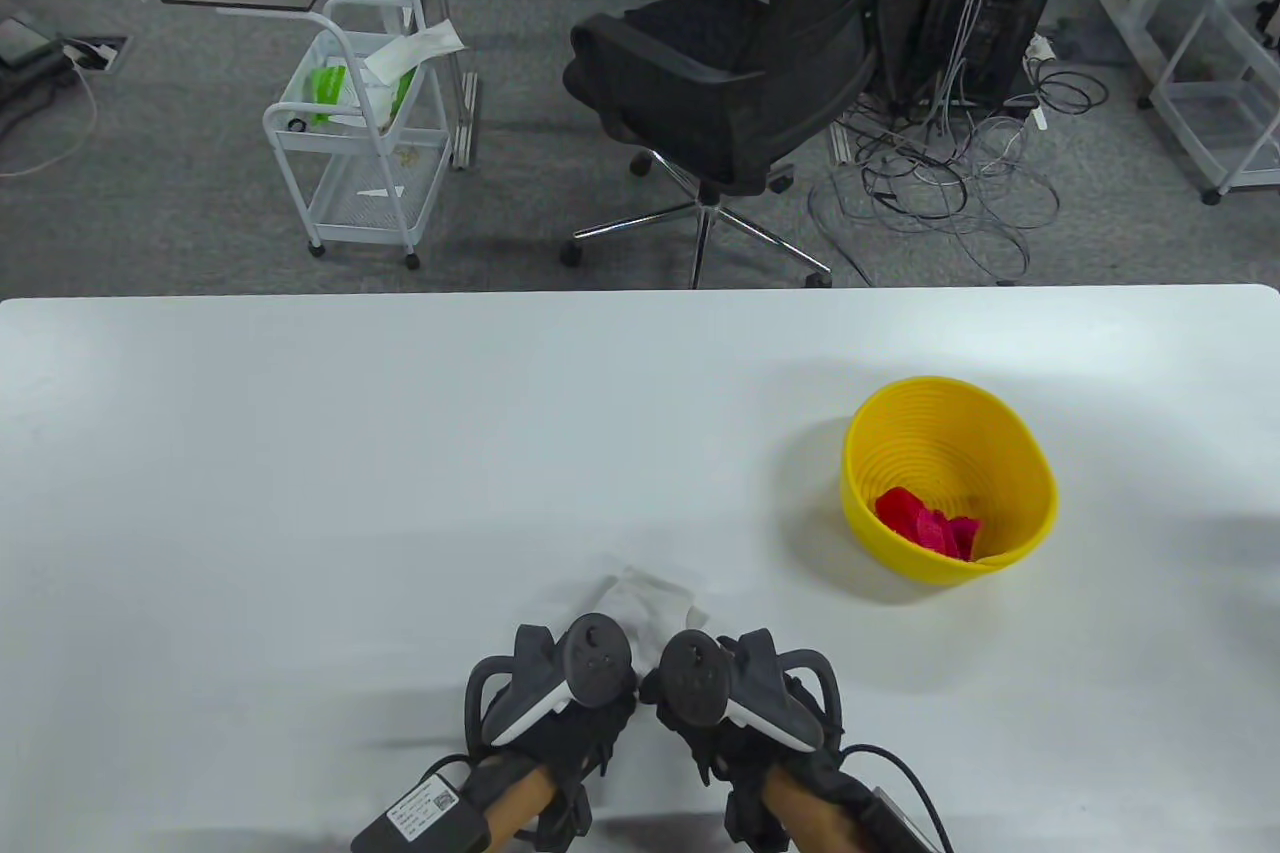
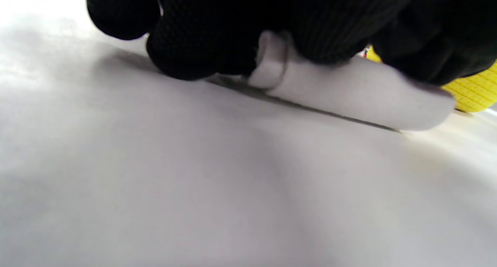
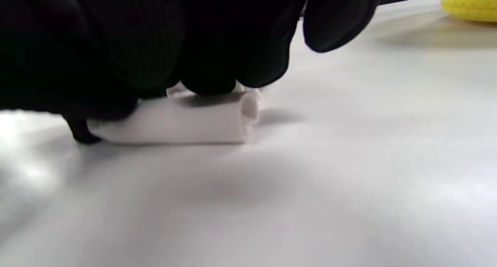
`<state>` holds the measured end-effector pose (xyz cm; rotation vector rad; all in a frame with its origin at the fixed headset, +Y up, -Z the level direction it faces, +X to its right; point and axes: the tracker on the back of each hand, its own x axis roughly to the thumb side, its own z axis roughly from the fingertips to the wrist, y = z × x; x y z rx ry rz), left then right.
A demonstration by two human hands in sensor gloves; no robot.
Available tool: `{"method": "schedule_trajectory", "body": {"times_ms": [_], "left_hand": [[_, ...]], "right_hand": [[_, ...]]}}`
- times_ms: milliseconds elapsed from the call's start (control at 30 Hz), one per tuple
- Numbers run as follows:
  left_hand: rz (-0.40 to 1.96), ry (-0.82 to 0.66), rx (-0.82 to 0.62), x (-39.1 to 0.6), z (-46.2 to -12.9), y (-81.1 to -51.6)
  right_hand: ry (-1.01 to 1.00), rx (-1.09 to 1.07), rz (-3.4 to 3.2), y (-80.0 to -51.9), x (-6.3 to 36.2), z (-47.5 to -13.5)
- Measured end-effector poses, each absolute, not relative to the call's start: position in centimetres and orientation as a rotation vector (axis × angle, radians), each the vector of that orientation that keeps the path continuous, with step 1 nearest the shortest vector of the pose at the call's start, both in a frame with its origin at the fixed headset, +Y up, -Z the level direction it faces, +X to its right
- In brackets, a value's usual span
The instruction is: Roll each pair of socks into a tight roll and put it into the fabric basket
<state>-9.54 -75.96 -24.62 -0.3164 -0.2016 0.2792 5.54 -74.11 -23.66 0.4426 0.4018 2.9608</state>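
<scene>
So both hands were down at the near edge of the white table [image 1: 300,453], right next to each other, basically touching at the trackers. The left hand [image 1: 560,693] and the right hand [image 1: 740,693] were both on top of the white sock pair [image 1: 650,598], which was lying on the table right in front of them, approx center, a bit toward the person.

From the left wrist view the sock pair [image 2: 361,96] was already partly rolled, a short tube lying flat on the table w/ the left hand's fingers [image 2: 194,45] curled down over the top of it, tips at the table behind the roll. So left hand = curled around the roll, gripping it.

Right wrist view, same deal: the roll [image 3: 186,121] sat on the table, you could see the spiral at its open end, and the right hand's fingers [image 3: 217,57] were bent over the top pressing into it. One finger stuck out to the side, not touching anything afaict.

In the table view some loose unrolled sock stuck out past the fingers on the far side.

The yellow basket [image 1: 1000,453] was off to the right, well apart from the hands. Inside was a red/pink sock roll [image 1: 925,523] sitting at the bottom.

Bg stuff beyond the table: black office chair [image 1: 740,63], white wire cart [image 1: 360,133], messy cables [image 1: 950,163] on the grey carpet.
</scene>
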Motion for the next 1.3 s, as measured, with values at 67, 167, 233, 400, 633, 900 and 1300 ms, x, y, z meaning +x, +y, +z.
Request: {"method": "schedule_trajectory", "body": {"times_ms": [67,167,233,400,633,900,1300], "left_hand": [[0.278,-0.204,-0.303,-9.6,-24.6,-76.0],[0.276,-0.181,-0.270,-9.7,-24.5,-75.6],[0.279,-0.167,-0.239,-9.8,-24.5,-75.0],[0.303,-0.178,-0.207,-9.9,-24.2,-74.1],[0.223,-0.185,-0.275,-9.4,-24.3,-75.3],[0.224,-0.195,-0.261,-9.2,-24.4,-75.7],[0.245,-0.203,-0.288,-9.2,-24.4,-76.0]], "right_hand": [[0.447,0.419,2.967,-74.5,5.5,-23.8],[0.449,0.387,2.963,-74.8,5.6,-24.0],[0.455,0.373,2.969,-75.0,5.7,-24.1],[0.476,0.329,2.988,-75.6,5.7,-24.3],[0.418,0.306,3.021,-75.9,5.5,-24.3],[0.411,0.299,2.993,-75.6,5.6,-24.4],[0.339,0.408,2.994,-74.1,5.3,-23.6]]}}
